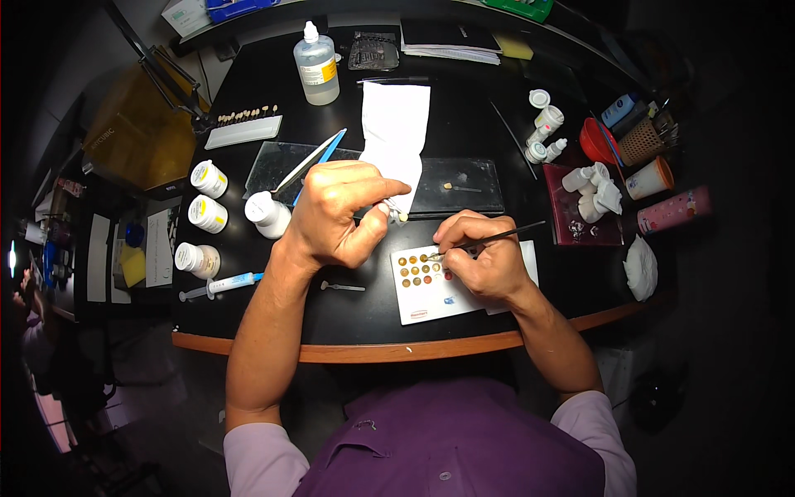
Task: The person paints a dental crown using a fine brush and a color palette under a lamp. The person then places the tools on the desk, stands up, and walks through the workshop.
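Note:
My left hand is closed in a pinch over the middle of the desk. A small tooth-coloured crown shows at its fingertips; the part inside the fingers is hidden. My right hand grips a thin dark-handled brush like a pen. The brush's tip points down at a white palette card with rows of yellow, brown and red colour dots, partly covered by my right hand. Behind the hands, a white paper towel lies across a dark glass slab. A small tooth-coloured piece on a pin rests on the slab.
White jars, a white bottle and a blue-white syringe stand or lie at left. A shade guide and clear bottle are behind. Small bottles crowd a dark red box at right. The wooden edge is near me.

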Available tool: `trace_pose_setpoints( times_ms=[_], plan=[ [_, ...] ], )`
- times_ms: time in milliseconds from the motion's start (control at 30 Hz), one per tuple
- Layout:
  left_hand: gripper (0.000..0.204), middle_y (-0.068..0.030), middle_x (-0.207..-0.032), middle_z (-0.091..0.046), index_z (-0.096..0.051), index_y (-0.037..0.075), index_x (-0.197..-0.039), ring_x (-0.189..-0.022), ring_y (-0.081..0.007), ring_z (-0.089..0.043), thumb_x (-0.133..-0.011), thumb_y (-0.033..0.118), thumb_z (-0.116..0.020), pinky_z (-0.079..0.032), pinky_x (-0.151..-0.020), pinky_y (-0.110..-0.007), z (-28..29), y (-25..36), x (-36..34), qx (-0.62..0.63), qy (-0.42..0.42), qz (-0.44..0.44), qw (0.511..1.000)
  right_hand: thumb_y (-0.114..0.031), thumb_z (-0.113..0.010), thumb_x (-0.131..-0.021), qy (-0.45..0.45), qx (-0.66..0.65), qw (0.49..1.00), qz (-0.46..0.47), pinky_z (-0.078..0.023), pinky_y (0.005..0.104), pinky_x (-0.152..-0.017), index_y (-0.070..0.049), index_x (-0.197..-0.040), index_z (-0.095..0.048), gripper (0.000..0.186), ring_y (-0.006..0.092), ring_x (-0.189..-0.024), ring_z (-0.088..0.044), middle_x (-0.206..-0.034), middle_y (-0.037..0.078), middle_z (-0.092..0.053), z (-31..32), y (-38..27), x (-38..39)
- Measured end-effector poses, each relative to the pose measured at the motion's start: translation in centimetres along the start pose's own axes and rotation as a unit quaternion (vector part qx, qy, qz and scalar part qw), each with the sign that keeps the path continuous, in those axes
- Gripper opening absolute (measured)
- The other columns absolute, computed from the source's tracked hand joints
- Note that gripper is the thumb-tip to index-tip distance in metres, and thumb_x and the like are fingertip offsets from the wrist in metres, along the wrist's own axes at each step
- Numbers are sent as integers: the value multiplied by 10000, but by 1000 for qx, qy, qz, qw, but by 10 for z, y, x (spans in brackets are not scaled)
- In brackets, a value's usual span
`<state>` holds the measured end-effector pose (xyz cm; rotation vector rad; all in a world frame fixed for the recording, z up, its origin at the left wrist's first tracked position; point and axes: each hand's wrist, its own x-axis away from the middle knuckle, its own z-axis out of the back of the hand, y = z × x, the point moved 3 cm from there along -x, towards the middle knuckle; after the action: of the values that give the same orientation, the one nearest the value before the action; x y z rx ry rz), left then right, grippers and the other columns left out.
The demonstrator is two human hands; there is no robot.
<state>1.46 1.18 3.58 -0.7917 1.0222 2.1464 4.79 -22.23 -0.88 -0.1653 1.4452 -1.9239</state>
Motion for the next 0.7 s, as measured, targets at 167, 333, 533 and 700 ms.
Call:
trace_pose_setpoints(
  times_ms=[167, 333, 533, 700],
  plan=[
    [297, -140, -650, -657, -781, -56, -896, -558, -250, -635, -708, 76, -593, -522, -570, -361, 0, 0, 0, -4, 0, -4, 1000, 12, -672, -759, 7, -18, 1000, -7, -570, 298, -683, 17, -755, -715, 44, 179, -778, -732, -812, 136, -752, 1, 3, 1],
    [289, -134, -647, -653, -782, -53, -897, -553, -256, -626, -711, 76, -602, -515, -569, -362, -2, -1, 1, 2, -2, -3, 1000, 40, -652, -784, 13, -100, 993, -58, -561, 293, -674, 33, -792, -708, 57, 163, -787, -704, -916, 144, -742, 4, 8, 3],
    [327, -115, -643, -628, -788, -58, -974, -571, -254, -626, -734, 85, -618, -503, -571, -370, -6, -1, 1, 7, -21, 17, 1000, 48, -566, -859, 67, -202, 976, 38, -586, 318, -780, 55, -906, -661, 105, 144, -768, -654, -981, 154, -629, 13, -10, 1],
    [383, -103, -613, -586, -793, -59, -1038, -565, -252, -606, -726, 94, -632, -485, -574, -375, -15, 1, 1, 15, -39, 10, 999, 4, -599, -905, 126, -176, 967, 138, -638, 386, -892, 28, -940, -627, 51, 183, -926, -648, -967, 161, -621, 12, -29, 3]
  ],
)
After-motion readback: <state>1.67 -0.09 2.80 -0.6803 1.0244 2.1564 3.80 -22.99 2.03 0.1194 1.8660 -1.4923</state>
